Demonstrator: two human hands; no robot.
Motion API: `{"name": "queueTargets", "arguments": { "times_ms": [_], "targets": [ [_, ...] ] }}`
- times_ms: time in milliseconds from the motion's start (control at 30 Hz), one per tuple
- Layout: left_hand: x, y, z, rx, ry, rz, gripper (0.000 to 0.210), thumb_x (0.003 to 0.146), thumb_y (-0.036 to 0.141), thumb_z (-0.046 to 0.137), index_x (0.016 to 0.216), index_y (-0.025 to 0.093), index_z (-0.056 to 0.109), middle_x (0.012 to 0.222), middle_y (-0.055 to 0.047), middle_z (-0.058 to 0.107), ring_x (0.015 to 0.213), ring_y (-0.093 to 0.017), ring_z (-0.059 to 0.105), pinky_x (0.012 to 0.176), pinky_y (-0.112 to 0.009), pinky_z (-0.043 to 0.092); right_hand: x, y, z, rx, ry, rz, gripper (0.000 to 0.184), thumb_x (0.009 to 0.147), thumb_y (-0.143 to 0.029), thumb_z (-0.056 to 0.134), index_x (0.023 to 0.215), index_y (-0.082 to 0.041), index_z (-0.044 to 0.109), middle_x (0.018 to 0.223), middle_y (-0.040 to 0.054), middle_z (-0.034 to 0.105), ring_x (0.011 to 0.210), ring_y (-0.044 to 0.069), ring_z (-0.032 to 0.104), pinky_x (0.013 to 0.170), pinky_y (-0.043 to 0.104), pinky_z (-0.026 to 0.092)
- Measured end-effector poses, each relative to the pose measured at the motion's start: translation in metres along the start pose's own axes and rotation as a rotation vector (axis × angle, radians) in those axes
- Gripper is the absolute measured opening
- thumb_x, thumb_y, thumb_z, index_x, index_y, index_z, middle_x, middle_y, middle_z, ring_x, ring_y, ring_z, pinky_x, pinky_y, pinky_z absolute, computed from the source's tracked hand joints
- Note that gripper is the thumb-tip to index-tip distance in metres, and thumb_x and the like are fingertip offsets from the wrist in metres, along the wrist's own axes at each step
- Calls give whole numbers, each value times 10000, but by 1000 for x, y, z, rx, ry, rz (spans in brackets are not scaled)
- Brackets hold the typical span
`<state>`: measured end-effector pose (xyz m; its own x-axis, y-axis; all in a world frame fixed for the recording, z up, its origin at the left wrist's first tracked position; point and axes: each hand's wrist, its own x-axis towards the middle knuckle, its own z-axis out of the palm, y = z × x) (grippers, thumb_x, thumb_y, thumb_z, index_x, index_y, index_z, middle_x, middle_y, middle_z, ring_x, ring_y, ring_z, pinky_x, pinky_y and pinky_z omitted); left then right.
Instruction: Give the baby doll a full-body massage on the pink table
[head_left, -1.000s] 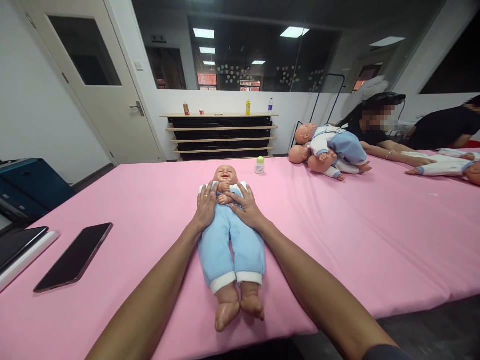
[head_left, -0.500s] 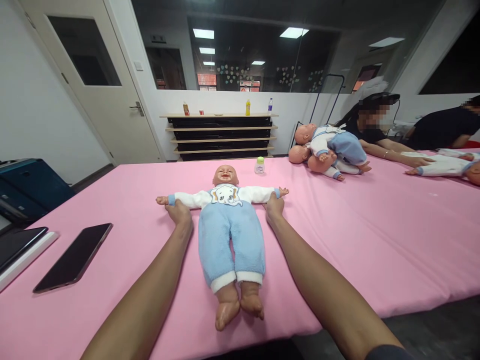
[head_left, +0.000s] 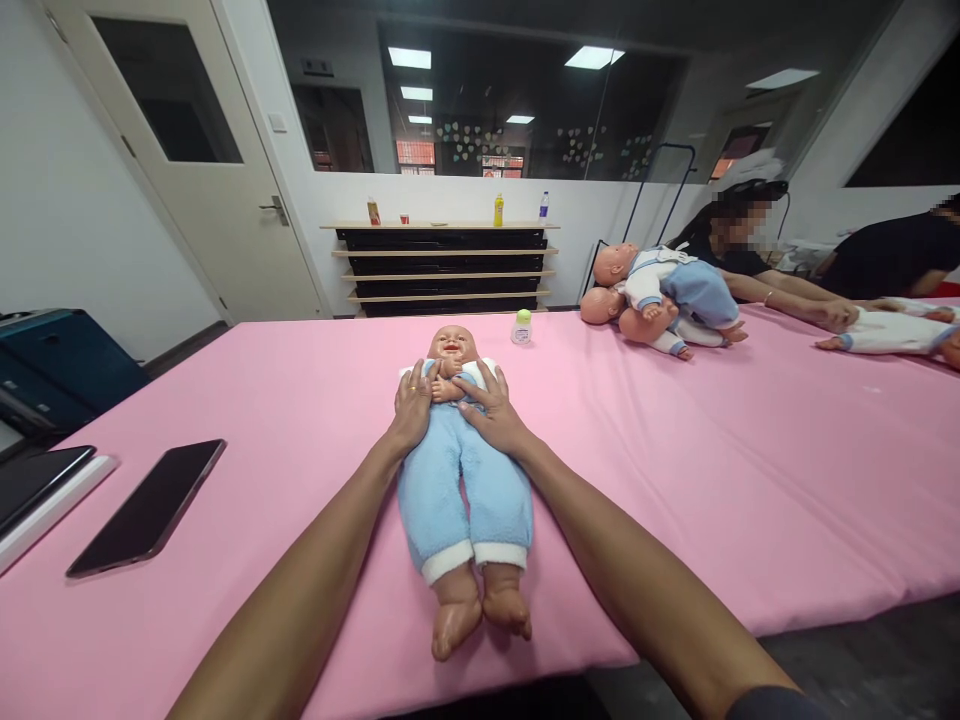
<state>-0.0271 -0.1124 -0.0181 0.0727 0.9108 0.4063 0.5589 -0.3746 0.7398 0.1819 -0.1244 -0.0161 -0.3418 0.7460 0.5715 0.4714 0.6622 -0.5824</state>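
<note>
A baby doll lies on its back on the pink-covered table, feet toward me, in fluffy light blue trousers and a white top. Both its arms are folded over its chest, the small hands crossed below the chin. My left hand is closed around the doll's arm on the left side, a ring on one finger. On the other side my right hand grips the other arm, its fingers lying over the sleeve. The elephant picture on the chest is mostly hidden by the folded arms and my hands.
A small green-capped bottle stands beyond the doll. To the left lie a phone and a dark device on a white box. Several dolls are piled at right, near a person handling another doll.
The doll's arms, stretched out sideways before, are now crossed over its chest. Both my hands have moved inward with them.
</note>
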Motion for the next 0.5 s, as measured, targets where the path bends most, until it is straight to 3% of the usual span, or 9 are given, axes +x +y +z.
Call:
{"name": "queueTargets", "arguments": {
  "times_ms": [133, 233, 333, 400, 500],
  "targets": [
    [-1, -1, 1, 39, -2, 42, 563, 1010, 505, 138, 1491, 357, 392, 1616, 24, 252, 1523, -221, 88, 1231, -509, 9, 2, -1, 1, -73, -24, -73, 472, 930, -410, 549, 1394, -327, 539, 1597, 3, 276, 1526, 203, 70, 1224, 512, -76],
    [-1, -2, 1, 22, 55, 98, 555, 1021, 458, 140, 1485, 320, 412, 1598, -3, 298, 1513, -200, 143, 1239, -475, 30, 1, 0, 1, -50, 46, -38, 504, 904, -407, 582, 1398, -317, 532, 1602, 11, 262, 1523, 219, 93, 1231, 513, -28],
    [-2, -3, -1, -39, 235, 115, 541, 1006, 447, 299, 1508, 256, 370, 1574, -53, 343, 1490, -206, 227, 1242, -440, 110, -2, 4, 0, 74, 242, 95, 572, 889, -429, 589, 1433, -295, 474, 1596, 42, 272, 1499, 231, 198, 1224, 480, 158],
    [-3, -4, -4, -122, 386, 55, 617, 962, 429, 442, 1534, 251, 294, 1571, -68, 345, 1465, -227, 293, 1221, -431, 210, -4, 13, -3, 197, 397, 209, 596, 908, -453, 549, 1461, -283, 407, 1536, 66, 381, 1423, 224, 360, 1173, 450, 297],
    [-4, -10, -11, -232, 569, -63, 655, 963, 372, 430, 1559, 256, 183, 1554, -73, 371, 1403, -221, 409, 1162, -399, 348, -5, 38, -9, 337, 626, 371, 629, 936, -471, 475, 1491, -231, 303, 1395, 106, 524, 1212, 223, 563, 1053, 443, 438]
  ]
}}
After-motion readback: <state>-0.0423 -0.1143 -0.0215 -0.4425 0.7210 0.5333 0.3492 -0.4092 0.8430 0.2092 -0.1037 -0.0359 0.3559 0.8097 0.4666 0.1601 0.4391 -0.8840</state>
